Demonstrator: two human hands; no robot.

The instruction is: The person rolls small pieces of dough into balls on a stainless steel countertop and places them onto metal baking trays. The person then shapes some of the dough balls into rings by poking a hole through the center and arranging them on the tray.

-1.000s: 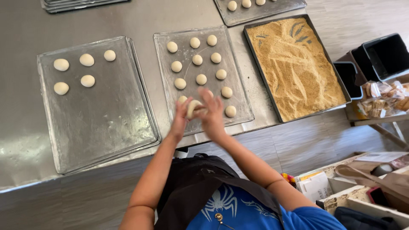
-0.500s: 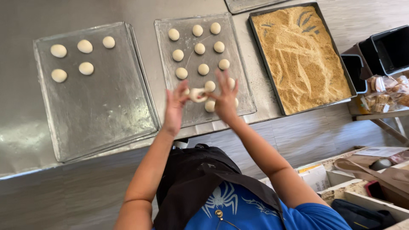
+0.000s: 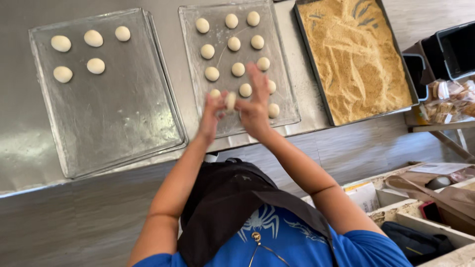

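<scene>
— Surfaces, largest first?
— Steel counter (image 3: 20,163), spanning the upper frame. Three trays on it: left tray (image 3: 114,133), mostly bare, with five dough balls (image 3: 94,38) at its far corner; middle tray (image 3: 282,106), filled with rows of dough balls (image 3: 234,43); dark right tray (image 3: 316,74), covered in golden crumbs (image 3: 356,54).

— Hands?
— Both raised above the near edge of the middle tray. Left hand (image 3: 210,116) and right hand (image 3: 253,104) facing each other, fingers extended, palms pressing one dough piece (image 3: 230,101) between them. Neither closed into a fist.

— Position of that piece?
— Held off the tray, between the palms, just above the nearest row.

— Smaller items?
— Black bins (image 3: 457,49) and wrapped packets (image 3: 445,101), well apart at right.
</scene>
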